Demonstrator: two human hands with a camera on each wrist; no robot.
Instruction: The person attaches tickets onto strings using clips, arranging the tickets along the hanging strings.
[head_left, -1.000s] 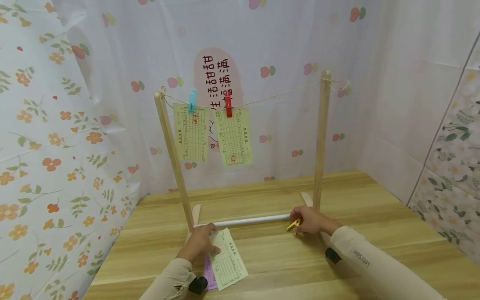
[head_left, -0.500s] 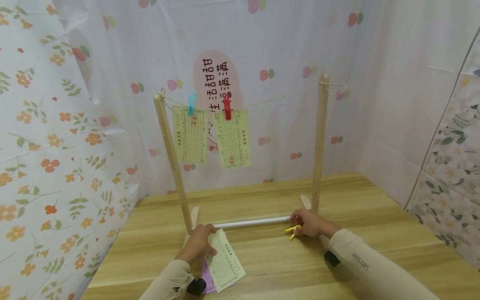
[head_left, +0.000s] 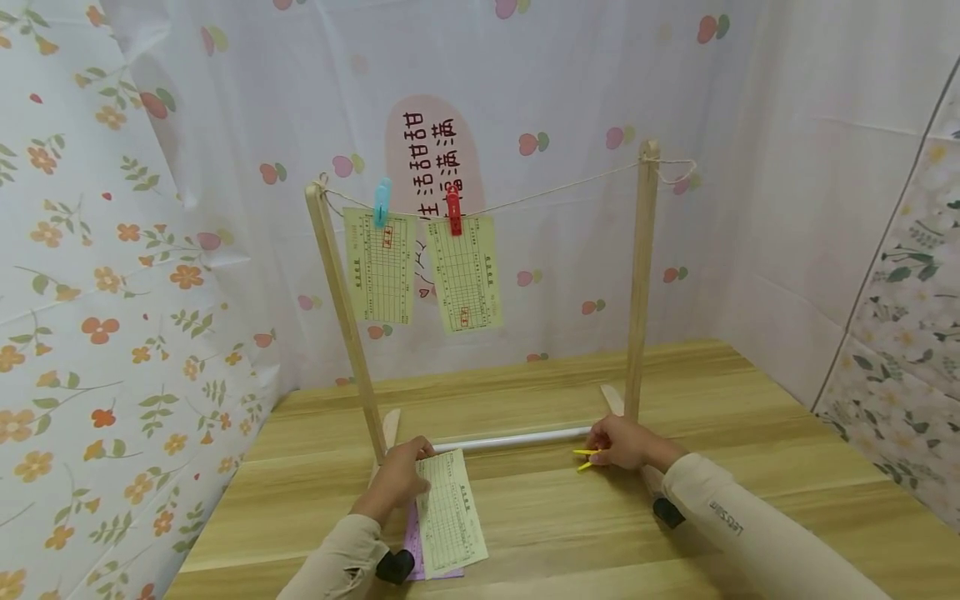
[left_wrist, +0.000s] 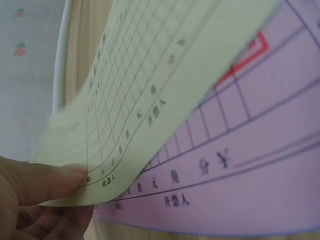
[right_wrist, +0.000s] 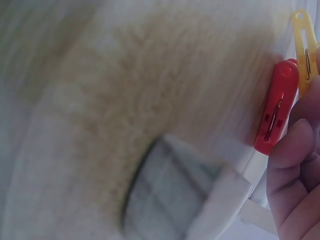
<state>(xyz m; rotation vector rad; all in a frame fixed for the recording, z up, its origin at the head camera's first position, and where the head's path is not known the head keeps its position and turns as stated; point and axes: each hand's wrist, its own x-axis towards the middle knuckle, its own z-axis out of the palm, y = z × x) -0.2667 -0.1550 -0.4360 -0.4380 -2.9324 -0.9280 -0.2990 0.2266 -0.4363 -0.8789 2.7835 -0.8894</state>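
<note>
One wooden post (head_left: 345, 325) stands at left. Left hand (head_left: 399, 479): thumb and fingers pinch the loose yellow slip (head_left: 453, 517), which partly covers a purple slip (left_wrist: 240, 160) on the table (head_left: 547, 533). Farther back, a blue clip (head_left: 382, 204) and a red clip (head_left: 453, 212) fix two hung slips (head_left: 378, 275) to the cord (head_left: 555, 191). Right hand (head_left: 626, 443), near the right post (head_left: 640, 283): pinches the yellow clip (head_left: 586, 459); a second red clip (right_wrist: 278, 107) shows beside the thumb; whether it is held cannot be told.
</note>
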